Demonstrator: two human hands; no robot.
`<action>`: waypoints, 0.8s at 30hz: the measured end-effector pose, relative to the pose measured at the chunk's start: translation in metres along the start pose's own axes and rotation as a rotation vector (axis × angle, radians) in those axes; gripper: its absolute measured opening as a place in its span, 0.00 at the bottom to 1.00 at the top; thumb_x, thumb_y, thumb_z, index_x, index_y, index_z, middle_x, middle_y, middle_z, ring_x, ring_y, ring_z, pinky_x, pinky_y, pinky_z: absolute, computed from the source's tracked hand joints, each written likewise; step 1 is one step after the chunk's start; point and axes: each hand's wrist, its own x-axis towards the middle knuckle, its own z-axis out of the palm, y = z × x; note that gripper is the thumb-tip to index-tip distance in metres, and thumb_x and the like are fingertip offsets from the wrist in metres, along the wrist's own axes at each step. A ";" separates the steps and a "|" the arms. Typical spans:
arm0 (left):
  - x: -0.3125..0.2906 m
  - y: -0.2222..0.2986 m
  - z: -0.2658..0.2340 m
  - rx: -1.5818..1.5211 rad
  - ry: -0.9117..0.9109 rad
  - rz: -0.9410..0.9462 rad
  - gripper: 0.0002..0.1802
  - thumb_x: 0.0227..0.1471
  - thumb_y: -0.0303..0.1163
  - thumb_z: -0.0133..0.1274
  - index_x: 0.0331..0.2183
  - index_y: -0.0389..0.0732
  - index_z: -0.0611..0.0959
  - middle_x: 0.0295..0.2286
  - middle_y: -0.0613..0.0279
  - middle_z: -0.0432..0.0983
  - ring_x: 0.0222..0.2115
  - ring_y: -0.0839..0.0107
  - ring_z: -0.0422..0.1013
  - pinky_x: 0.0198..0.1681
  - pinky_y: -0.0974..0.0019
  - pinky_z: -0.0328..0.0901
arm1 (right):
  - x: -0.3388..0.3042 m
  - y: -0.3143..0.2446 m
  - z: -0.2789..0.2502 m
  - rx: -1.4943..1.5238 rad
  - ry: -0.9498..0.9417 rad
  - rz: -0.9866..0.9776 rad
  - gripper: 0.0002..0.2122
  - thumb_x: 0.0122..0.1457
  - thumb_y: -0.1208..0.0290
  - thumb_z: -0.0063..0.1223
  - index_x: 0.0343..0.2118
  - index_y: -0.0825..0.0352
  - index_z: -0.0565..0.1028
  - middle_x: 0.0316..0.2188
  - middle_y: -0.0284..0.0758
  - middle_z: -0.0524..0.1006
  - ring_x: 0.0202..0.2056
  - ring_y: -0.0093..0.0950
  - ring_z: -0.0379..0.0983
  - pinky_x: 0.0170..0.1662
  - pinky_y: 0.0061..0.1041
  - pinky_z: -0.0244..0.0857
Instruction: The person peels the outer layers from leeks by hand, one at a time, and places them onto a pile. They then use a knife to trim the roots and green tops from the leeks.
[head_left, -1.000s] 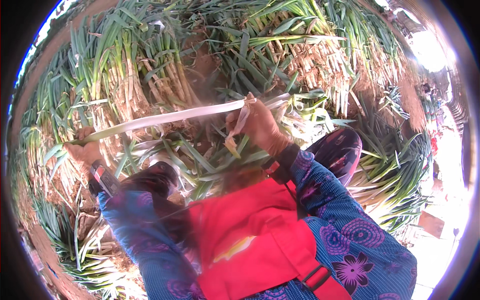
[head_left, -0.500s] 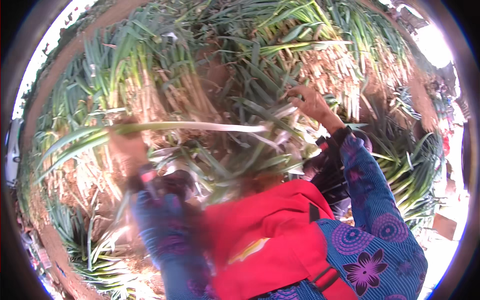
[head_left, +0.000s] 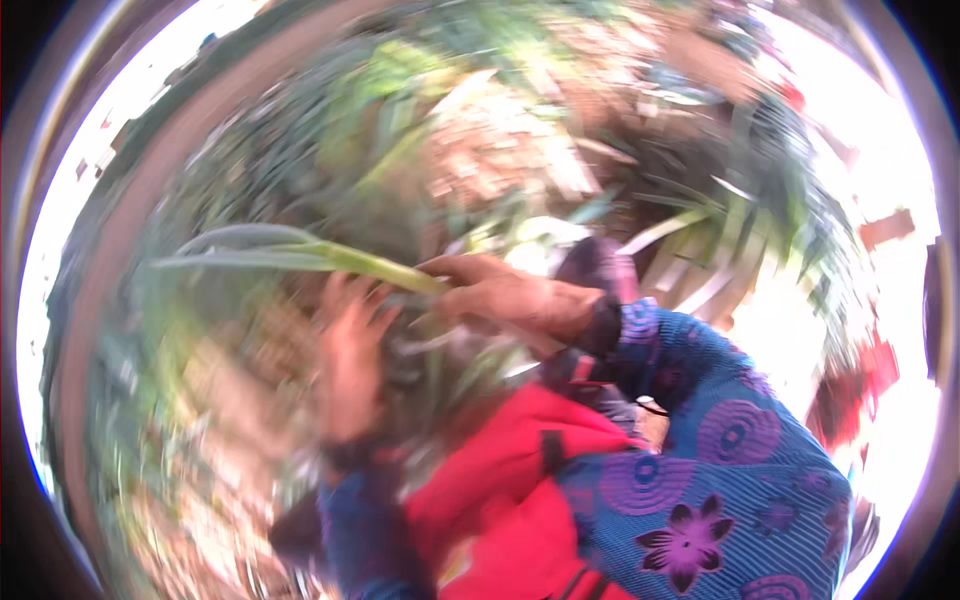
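A single leek is held nearly level in front of me, its green leaves pointing left. My right hand is closed around its paler stem, and the lower end is hidden by the hand. Just below the leaves my left hand has its fingers apart, close to the stalk; it is smeared by motion and I cannot tell whether it touches. Beneath both hands lie loose leeks, mostly blurred.
Piled leeks with pale root ends lie beyond my hands. More leeks spread at the right. A dark shoe shows beside my right wrist. Red cloth covers my front, and a curved brown strip runs along the left.
The view has swung right and blurred. My right hand, empty before, now grips the leek; my left hand, which held it, has loosened. Both hands have come closer together.
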 end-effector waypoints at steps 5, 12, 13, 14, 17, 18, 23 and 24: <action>0.001 0.003 0.004 -0.095 -0.143 -0.122 0.29 0.58 0.37 0.42 0.59 0.45 0.57 0.50 0.63 0.66 0.50 0.65 0.64 0.51 0.60 0.58 | -0.126 -0.004 -0.079 0.090 0.543 -0.227 0.25 0.51 0.74 0.48 0.54 0.75 0.63 0.21 0.29 0.69 0.19 0.15 0.62 0.21 0.16 0.56; 0.032 -0.019 -0.050 0.147 0.082 -0.232 0.30 0.58 0.40 0.45 0.59 0.46 0.58 0.50 0.65 0.66 0.49 0.65 0.64 0.50 0.60 0.60 | -0.287 0.029 -0.208 -0.196 1.351 -0.362 0.28 0.50 0.72 0.53 0.56 0.68 0.62 0.25 0.32 0.74 0.18 0.17 0.66 0.19 0.16 0.59; 0.031 -0.024 -0.051 0.142 0.063 -0.241 0.30 0.58 0.40 0.45 0.59 0.46 0.58 0.50 0.65 0.66 0.49 0.65 0.64 0.50 0.60 0.60 | -0.319 0.035 -0.235 -0.244 1.447 -0.430 0.27 0.51 0.71 0.53 0.56 0.67 0.63 0.25 0.33 0.75 0.18 0.17 0.65 0.19 0.16 0.59; 0.029 -0.023 -0.055 0.216 0.061 -0.205 0.28 0.58 0.40 0.44 0.58 0.46 0.60 0.50 0.64 0.67 0.50 0.64 0.64 0.51 0.58 0.60 | -0.346 0.040 -0.257 -0.283 1.534 -0.500 0.27 0.51 0.70 0.54 0.56 0.67 0.64 0.25 0.33 0.75 0.18 0.17 0.65 0.19 0.16 0.59; 0.018 0.005 -0.035 0.338 0.148 -0.229 0.21 0.58 0.35 0.45 0.52 0.39 0.67 0.40 0.59 0.71 0.41 0.64 0.68 0.45 0.61 0.65 | -0.421 0.035 -0.301 -0.429 1.800 -0.318 0.25 0.51 0.69 0.55 0.53 0.67 0.67 0.27 0.34 0.75 0.21 0.19 0.68 0.21 0.18 0.61; 0.009 0.015 -0.024 0.375 0.231 -0.286 0.16 0.58 0.30 0.45 0.47 0.34 0.72 0.31 0.55 0.75 0.31 0.67 0.72 0.38 0.66 0.69 | -0.454 0.040 -0.319 -0.499 1.870 -0.261 0.24 0.50 0.67 0.55 0.52 0.67 0.68 0.27 0.34 0.75 0.24 0.20 0.70 0.24 0.21 0.64; -0.013 0.004 -0.029 0.349 0.251 -0.229 0.21 0.59 0.38 0.42 0.50 0.36 0.69 0.40 0.52 0.72 0.42 0.59 0.69 0.47 0.56 0.65 | -0.580 0.108 -0.369 -0.963 2.342 0.602 0.27 0.48 0.59 0.53 0.51 0.65 0.67 0.46 0.46 0.71 0.50 0.39 0.67 0.52 0.34 0.60; -0.025 0.009 -0.036 0.377 0.302 -0.237 0.21 0.59 0.38 0.42 0.50 0.37 0.69 0.41 0.53 0.72 0.43 0.59 0.68 0.48 0.56 0.65 | -0.534 0.127 -0.371 -0.823 2.303 0.793 0.26 0.49 0.58 0.50 0.52 0.62 0.66 0.48 0.44 0.69 0.53 0.38 0.63 0.55 0.37 0.56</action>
